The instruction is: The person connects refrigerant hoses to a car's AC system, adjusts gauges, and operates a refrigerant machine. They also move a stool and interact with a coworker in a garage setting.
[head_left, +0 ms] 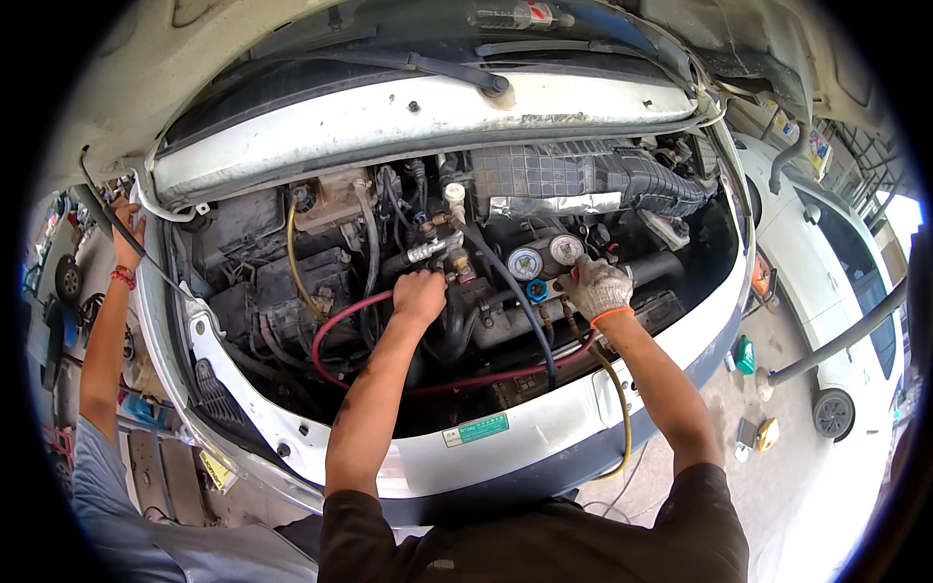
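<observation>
Two dials (525, 264) are seen on the gauge manifold (557, 289), its right end gripped above the engine (505, 325) by the gloved right hand (602, 289). The left hand (420, 296) is curled beside the red hose (340, 316); its hold can't be told. Should the manifold be let slip, the hose could be yanked.

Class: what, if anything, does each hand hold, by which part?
Left hand: apparently the red hose, near its end. Right hand: the gauge set, by its right side.
</observation>
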Demonstrator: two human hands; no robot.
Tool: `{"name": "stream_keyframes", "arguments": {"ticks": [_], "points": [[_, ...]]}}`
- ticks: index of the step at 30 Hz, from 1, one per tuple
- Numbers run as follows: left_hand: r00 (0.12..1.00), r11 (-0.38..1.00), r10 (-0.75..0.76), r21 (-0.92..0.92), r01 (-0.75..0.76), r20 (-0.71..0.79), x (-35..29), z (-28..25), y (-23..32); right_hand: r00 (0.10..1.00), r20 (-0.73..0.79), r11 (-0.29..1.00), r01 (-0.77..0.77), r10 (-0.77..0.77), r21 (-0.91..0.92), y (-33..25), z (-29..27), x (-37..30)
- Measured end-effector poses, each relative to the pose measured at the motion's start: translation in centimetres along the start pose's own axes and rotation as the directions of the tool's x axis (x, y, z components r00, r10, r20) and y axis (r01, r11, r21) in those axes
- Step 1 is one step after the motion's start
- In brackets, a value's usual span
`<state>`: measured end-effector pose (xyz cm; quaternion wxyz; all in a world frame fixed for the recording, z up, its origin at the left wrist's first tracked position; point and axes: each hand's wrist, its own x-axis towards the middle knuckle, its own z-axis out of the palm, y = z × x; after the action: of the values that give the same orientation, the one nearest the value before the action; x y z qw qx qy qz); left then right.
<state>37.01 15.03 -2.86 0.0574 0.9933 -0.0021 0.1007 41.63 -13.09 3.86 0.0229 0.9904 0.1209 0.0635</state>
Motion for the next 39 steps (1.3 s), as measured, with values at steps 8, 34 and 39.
{"name": "stream_keyframes", "arguments": {"ticks": [8, 34, 39], "points": [[1.0, 1.0, -0.018, 0.016, 0.018, -0.023, -0.7, 0.1, -1.5, 0.931, -0.316, 0.98, 0.198, -0.184, 0.01, 0.1, 3.7, 1.7], [1.0, 1.0, -0.016, 0.009, 0.016, -0.023, -0.4, 0.3, -1.1, 0.866, -0.207, 0.889, 0.429, -0.455, -0.16, 2.4, 4.3, 2.9], [1.0, 1.0, -0.011, 0.009, 0.011, -0.001, -0.4, 0.1, -1.0, 0.886, -0.196, 0.906, 0.395, -0.419, -0.154, 2.4, 4.6, 3.0]]}}
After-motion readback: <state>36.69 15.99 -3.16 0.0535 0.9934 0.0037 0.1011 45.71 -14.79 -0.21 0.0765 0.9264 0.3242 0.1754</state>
